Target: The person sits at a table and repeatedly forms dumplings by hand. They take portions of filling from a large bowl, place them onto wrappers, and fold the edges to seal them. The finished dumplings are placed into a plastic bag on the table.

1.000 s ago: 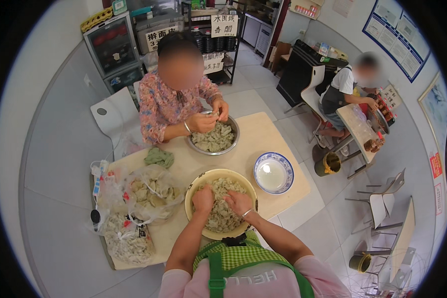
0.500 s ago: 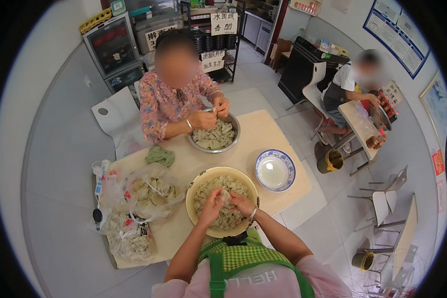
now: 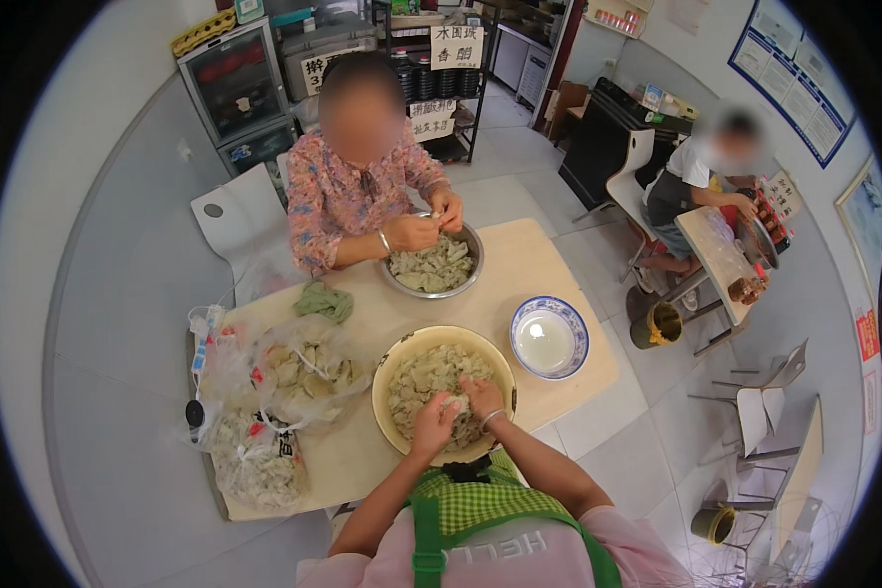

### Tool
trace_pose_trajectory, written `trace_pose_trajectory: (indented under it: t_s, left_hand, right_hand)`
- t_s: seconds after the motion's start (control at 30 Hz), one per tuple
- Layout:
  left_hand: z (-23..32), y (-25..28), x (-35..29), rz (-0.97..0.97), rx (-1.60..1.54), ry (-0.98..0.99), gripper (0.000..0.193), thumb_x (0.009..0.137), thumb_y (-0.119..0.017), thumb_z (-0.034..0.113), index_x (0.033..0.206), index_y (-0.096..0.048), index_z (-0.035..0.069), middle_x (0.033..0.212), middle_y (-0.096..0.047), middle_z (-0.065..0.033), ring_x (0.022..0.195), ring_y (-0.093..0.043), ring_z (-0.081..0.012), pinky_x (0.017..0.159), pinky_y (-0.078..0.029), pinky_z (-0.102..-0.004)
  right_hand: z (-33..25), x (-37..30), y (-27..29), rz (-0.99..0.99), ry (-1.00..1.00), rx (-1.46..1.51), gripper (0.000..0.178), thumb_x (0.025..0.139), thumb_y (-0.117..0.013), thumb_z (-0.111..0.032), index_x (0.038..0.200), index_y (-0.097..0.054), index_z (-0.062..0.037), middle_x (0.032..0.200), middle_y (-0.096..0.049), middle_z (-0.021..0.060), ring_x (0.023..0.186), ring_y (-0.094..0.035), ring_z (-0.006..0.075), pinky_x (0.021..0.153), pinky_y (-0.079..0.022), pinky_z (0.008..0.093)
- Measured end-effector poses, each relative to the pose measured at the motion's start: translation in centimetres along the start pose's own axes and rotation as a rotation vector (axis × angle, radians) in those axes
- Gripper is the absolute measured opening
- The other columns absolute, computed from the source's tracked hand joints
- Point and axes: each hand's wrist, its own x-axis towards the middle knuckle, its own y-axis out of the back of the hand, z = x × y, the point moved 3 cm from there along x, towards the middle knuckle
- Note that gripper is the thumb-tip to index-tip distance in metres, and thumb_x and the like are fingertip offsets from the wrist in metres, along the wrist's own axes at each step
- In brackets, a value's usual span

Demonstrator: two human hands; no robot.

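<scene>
A cream enamel basin (image 3: 501, 354) with a dark, chipped rim holds a heap of pale grey-green, soft torn pieces (image 3: 423, 377) whose kind I cannot make out. Over its near side my left hand (image 3: 433, 427) is closed, with a pale piece (image 3: 453, 401) at its fingertips. Just to the right and slightly farther off, my right hand (image 3: 481, 397) reaches down against the heap with curled fingers. Whatever those fingers grip is hidden. A bracelet circles my right wrist.
Across the table (image 3: 480, 306), another person (image 3: 363, 191) handles similar pieces over a steel bowl (image 3: 472, 272). A blue-and-white bowl (image 3: 550, 338) of liquid stands right of the basin. Stuffed plastic bags (image 3: 309, 372) and a green cloth (image 3: 324, 302) lie left. Someone (image 3: 691, 181) sits at another table.
My hands have come slightly apart. The right has shifted up and right onto the heap; the left stays low with a piece. The whole view has moved slightly.
</scene>
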Motion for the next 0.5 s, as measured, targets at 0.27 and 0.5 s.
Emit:
trace_pose_trajectory:
  t_s: [0.27, 0.5]
  left_hand:
    - [-3.9, 0.8, 0.7, 0.054, -0.417, 0.373, 0.023, 0.09, -0.042, 0.022, 0.09, -0.054, 0.002, 0.062, -0.046, -0.0008, 0.051, -0.043, -0.0097, 0.048, -0.036, -0.0257]
    - [-2.5, 1.2, 0.5, -0.01, 0.149, 0.079, 0.025, 0.086, -0.05, 0.033, 0.096, -0.048, 0.01, 0.069, -0.05, -0.0031, 0.06, -0.047, -0.0144, 0.055, -0.04, -0.0296]
  right_hand:
    - [-9.2, -2.6, 3.8, -0.273, 0.387, 0.2, 0.037, 0.083, -0.052, -0.036, 0.104, -0.054, -0.0054, 0.078, -0.059, 0.0109, 0.068, -0.056, 0.0247, 0.062, -0.043, 0.0336]
    - [-9.6, -2.3, 3.9, -0.517, 0.016, -0.341, 0.045, 0.078, -0.058, -0.031, 0.115, -0.046, -0.0082, 0.104, -0.053, 0.0245, 0.095, -0.055, 0.029, 0.08, -0.042, 0.0366]
